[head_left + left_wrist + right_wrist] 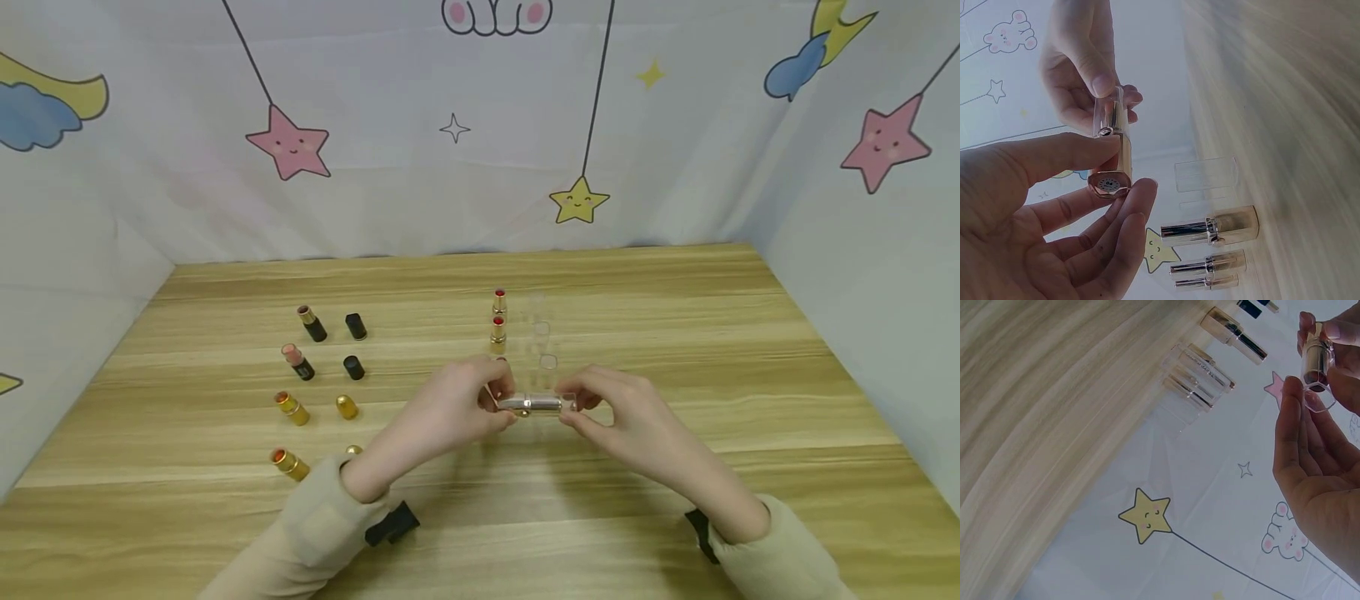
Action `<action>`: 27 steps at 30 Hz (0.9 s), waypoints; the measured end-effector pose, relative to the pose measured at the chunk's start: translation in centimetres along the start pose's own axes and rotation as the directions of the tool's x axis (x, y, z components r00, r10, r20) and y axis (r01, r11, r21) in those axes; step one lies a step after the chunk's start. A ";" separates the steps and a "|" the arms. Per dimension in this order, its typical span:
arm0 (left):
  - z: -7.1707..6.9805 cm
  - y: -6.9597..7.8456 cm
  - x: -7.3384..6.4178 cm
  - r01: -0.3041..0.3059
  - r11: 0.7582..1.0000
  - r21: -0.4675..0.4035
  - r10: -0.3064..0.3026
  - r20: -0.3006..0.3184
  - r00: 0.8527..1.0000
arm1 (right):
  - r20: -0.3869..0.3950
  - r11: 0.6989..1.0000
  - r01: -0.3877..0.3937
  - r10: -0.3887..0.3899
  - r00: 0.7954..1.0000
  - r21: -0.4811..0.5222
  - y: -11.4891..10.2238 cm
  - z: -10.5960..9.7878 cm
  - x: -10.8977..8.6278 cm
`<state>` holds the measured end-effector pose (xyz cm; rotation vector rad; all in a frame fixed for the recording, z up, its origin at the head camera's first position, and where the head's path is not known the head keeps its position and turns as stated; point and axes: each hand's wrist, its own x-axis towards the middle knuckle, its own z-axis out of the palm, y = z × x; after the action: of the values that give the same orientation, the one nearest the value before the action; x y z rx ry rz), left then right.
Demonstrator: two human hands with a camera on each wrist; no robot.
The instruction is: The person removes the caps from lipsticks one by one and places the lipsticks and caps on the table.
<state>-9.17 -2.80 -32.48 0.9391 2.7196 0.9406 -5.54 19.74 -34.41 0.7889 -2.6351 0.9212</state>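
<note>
Both hands meet over the front middle of the table, holding a silver-gold lipstick (pixel 542 403) level between them. My left hand (pixel 453 404) pinches its base end between thumb and fingers; a round label (pixel 1109 184) shows on the bottom. At the other end my right hand (pixel 630 417) pinches a clear cap (pixel 1320 400), and the lipstick's dark red tip (pixel 1317 379) lies inside it. Just beyond the hands stand upright uncapped gold lipsticks (pixel 498 335) with red tips, the nearest partly hidden by the left hand. Clear caps (pixel 548 362) stand beside them in a row.
On the left stand a dark lipstick (pixel 312 323), a pink one (pixel 298 362) and two gold ones (pixel 291 408). Black caps (pixel 353 367) and gold caps (pixel 347 407) are beside them, the nearest partly behind the left arm. A patterned curtain (pixel 390 200) borders the wooden table (pixel 712 333).
</note>
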 end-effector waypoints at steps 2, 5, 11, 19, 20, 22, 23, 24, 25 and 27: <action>-0.1 0.0 0.0 0.001 1.000 -0.002 -0.001 0.001 1.000 | -0.001 1.000 0.000 0.000 1.000 0.000 0.0 0.0 0.0; -0.2 0.0 0.0 0.005 1.000 -0.001 -0.005 0.008 1.000 | -0.001 1.000 0.002 -0.002 1.000 -0.002 0.0 0.0 0.1; -0.2 -0.1 0.0 -0.005 1.000 -0.001 0.005 0.016 1.000 | -0.001 1.000 0.009 -0.009 1.000 0.001 0.1 0.0 0.0; -0.3 -0.1 0.1 -0.004 1.000 -0.028 0.005 0.044 0.999 | -0.010 0.999 0.042 -0.041 0.999 0.015 0.3 0.0 -0.1; -0.3 -0.2 0.1 -0.006 0.999 -0.032 0.008 0.047 0.999 | -0.013 0.999 0.049 -0.048 0.999 0.016 0.3 0.1 -0.1; -0.3 -0.2 0.1 -0.013 0.999 -0.039 0.015 0.052 0.999 | -0.018 0.998 0.059 -0.059 0.998 0.017 0.4 0.0 -0.1; -0.3 -0.3 0.1 -0.018 0.999 -0.044 0.021 0.055 0.998 | -0.019 0.998 0.062 -0.062 0.998 0.021 0.4 0.0 -0.1; -0.3 -0.3 0.1 -0.022 0.999 -0.050 0.025 0.057 0.998 | -0.021 0.998 0.064 -0.064 0.998 0.024 0.4 0.0 -0.1; -0.3 -0.4 0.1 -0.026 0.998 -0.056 0.029 0.060 0.998 | -0.020 0.998 0.064 -0.064 0.998 0.027 0.4 0.0 -0.1; -0.4 -0.4 0.0 -0.030 0.997 -0.068 0.034 0.064 0.997 | -0.019 0.998 0.060 -0.060 0.998 0.030 0.4 -0.1 -0.1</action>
<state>-9.51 -3.24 -32.43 0.9859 2.6096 0.9825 -5.66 20.11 -34.63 0.8583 -2.5729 0.9505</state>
